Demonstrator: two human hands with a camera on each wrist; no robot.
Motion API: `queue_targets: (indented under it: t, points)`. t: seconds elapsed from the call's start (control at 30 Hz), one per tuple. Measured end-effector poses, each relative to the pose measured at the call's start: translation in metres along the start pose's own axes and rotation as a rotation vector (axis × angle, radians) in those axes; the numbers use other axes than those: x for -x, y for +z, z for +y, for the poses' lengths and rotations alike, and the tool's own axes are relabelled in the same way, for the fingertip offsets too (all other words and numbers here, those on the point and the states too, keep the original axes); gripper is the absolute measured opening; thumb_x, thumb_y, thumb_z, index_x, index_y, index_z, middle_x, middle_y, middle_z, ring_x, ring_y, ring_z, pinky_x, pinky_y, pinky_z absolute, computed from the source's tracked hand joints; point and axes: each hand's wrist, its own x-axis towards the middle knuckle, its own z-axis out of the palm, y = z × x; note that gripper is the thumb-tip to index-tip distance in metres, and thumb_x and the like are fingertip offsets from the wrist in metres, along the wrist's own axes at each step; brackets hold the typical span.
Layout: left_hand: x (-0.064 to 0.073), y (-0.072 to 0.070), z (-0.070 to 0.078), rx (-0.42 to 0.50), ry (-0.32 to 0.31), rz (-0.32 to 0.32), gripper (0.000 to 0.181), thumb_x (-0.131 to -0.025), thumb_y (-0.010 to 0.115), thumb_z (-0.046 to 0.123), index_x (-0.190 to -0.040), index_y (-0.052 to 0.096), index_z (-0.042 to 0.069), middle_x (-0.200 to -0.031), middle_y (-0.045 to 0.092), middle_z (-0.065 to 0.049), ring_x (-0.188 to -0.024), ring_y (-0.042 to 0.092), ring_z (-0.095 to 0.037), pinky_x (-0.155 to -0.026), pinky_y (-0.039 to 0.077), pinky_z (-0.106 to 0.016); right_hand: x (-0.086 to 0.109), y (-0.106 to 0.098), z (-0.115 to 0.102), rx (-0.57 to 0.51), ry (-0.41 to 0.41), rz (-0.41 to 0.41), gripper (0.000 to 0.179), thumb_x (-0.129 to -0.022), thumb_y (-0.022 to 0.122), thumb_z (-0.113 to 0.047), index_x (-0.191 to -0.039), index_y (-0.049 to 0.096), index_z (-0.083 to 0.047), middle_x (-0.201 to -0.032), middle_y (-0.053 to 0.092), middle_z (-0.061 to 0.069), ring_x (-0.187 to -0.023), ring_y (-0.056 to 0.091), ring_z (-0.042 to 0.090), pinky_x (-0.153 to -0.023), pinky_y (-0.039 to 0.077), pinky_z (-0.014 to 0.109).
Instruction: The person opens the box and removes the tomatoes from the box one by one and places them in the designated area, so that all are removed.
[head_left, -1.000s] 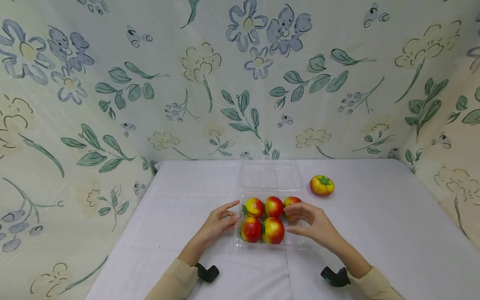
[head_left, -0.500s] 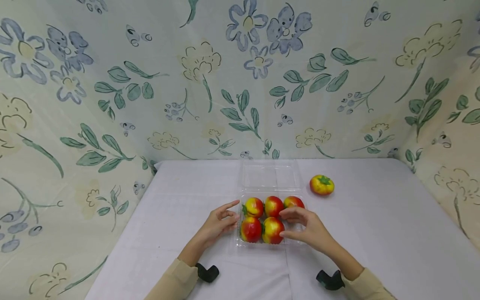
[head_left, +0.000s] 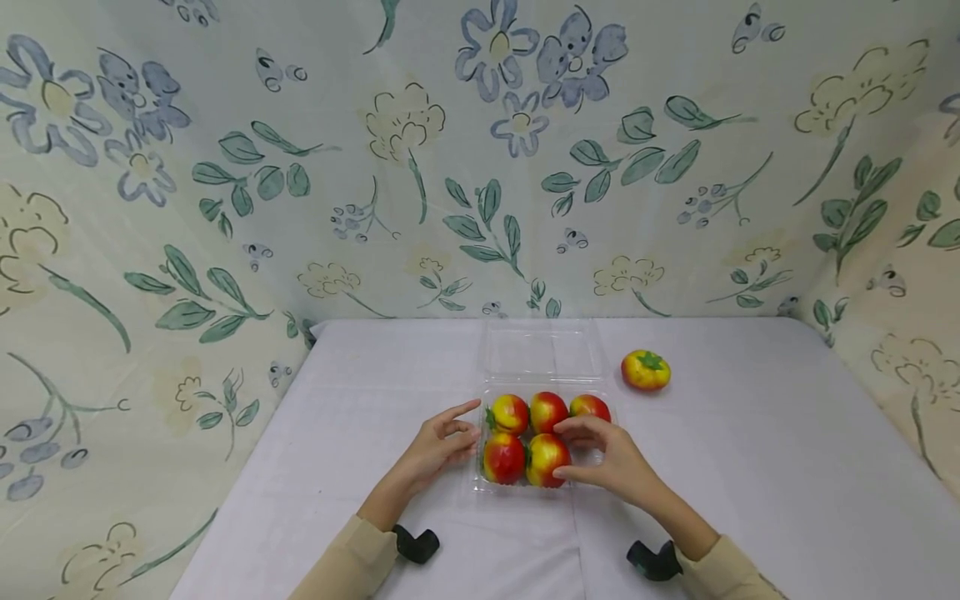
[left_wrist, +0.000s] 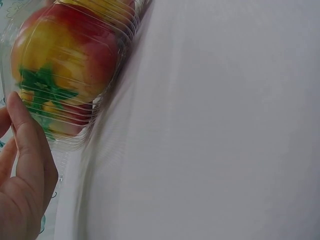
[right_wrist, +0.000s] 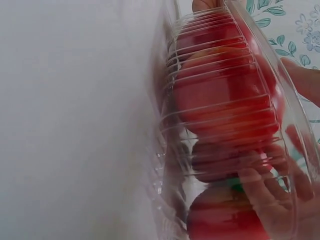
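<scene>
A clear plastic clamshell box (head_left: pixel 480 482) lies open on the table, holding several red-and-yellow persimmons in two rows. My left hand (head_left: pixel 435 444) is at the box's left side, fingers nearly straight; in the left wrist view its fingertips (left_wrist: pixel 15 102) are right at the rim beside a persimmon (left_wrist: pixel 65 52) with a green calyx. My right hand (head_left: pixel 611 462) reaches over the right side, fingers and thumb curved round the right half of the front middle persimmon (head_left: pixel 546 461). Through the plastic in the right wrist view, fingers (right_wrist: pixel 260 195) show behind that persimmon (right_wrist: pixel 225 95).
The box's clear lid (head_left: pixel 540 352) is folded back flat behind it. Another persimmon (head_left: pixel 646 370), calyx up, sits on the white table (head_left: pixel 750 433) to the right of the lid. A floral curtain (head_left: pixel 480 167) rises behind the table.
My right hand has moved left and slightly forward toward me, from the rear right persimmon to the front middle one, uncovering the rear right one. The left hand has stayed in place.
</scene>
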Motion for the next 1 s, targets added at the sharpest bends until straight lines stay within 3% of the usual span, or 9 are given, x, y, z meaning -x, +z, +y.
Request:
queue_targets:
  t: [0.5, 1.0]
  points:
    - [0.0013, 0.0015, 0.001, 0.012, 0.002, 0.003, 0.056, -0.097, 0.066, 0.009, -0.149, 0.047, 0.009, -0.101, 0.059, -0.01, -0.075, 0.064, -0.014, -0.077, 0.057, -0.024, -0.0007, 0.0059, 0.0029, 0.064, 0.002, -0.009, 0.056, -0.073, 0.09, -0.019, -0.122, 0.064, -0.009, -0.118, 0.065, 0.004, -0.105, 0.065, 0.022, -0.091, 0.054, 0.048]
    - [0.0013, 0.0012, 0.0015, 0.017, 0.01, -0.01, 0.057, -0.097, 0.066, 0.008, -0.149, 0.046, 0.008, -0.101, 0.059, -0.01, -0.074, 0.064, -0.013, -0.077, 0.057, -0.023, -0.0014, 0.0062, 0.0046, 0.109, -0.046, -0.036, 0.058, -0.071, 0.092, -0.018, -0.121, 0.063, -0.011, -0.119, 0.063, 0.003, -0.108, 0.062, 0.024, -0.091, 0.054, 0.046]
